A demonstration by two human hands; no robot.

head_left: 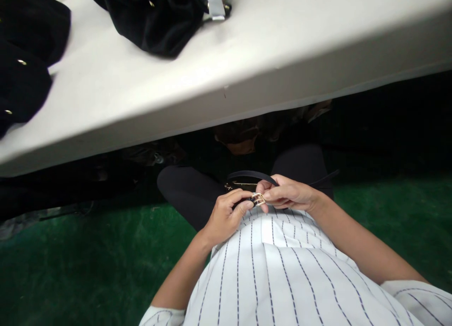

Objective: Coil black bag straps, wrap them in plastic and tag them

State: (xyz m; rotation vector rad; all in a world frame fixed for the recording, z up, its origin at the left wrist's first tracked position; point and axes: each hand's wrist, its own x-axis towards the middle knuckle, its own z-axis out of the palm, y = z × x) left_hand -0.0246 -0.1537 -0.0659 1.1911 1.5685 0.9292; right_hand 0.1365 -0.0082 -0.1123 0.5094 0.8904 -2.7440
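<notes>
Over my lap, below the table edge, my left hand (pixel 226 213) is closed, its thumb and fingers pinching a thin black strap (pixel 251 176) beside a small gold buckle (pixel 258 199). My right hand (pixel 287 193) is closed on the same strap from the other side, fingertips touching the buckle. The strap loops up in an arc behind both hands. I wear a white pin-striped shirt and dark trousers.
A white table (pixel 247 67) slants across the upper view. On it lie black fabric bags with gold studs, one at the top middle (pixel 155 15) and another at the left (pixel 24 58). Green floor (pixel 88 260) spreads below. Dark clutter sits under the table.
</notes>
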